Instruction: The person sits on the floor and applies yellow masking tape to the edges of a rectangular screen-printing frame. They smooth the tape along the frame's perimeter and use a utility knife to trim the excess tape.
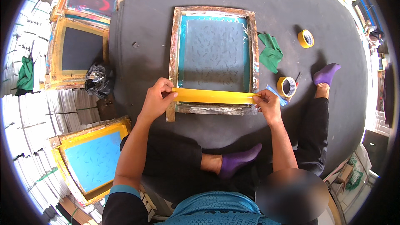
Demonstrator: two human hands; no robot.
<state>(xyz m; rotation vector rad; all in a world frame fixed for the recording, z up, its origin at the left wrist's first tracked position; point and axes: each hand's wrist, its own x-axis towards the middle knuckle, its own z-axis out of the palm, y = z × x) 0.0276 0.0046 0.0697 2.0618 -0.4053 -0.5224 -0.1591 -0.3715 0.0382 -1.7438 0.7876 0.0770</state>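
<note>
A strip of yellow tape (214, 96) is stretched taut between my two hands, across the near end of a wooden-framed printing screen (255, 54). My left hand (157, 99) pinches the strip's left end beside the frame's left bar. At the right end, my right hand (267, 103) pinches the tape between thumb and fingers, near the frame's right bar. The screen's grey mesh (214, 54) has small dark marks and a teal border. Whether the strip touches the mesh cannot be made out.
A green cloth (271, 52) lies right of the screen. Two yellow tape rolls, one far (306, 38) and one near (286, 86), rest on the dark surface (146, 29). More framed screens (93, 160) stand at left, by a black plastic bag (99, 80). My purple-socked foot (239, 161) is close in front.
</note>
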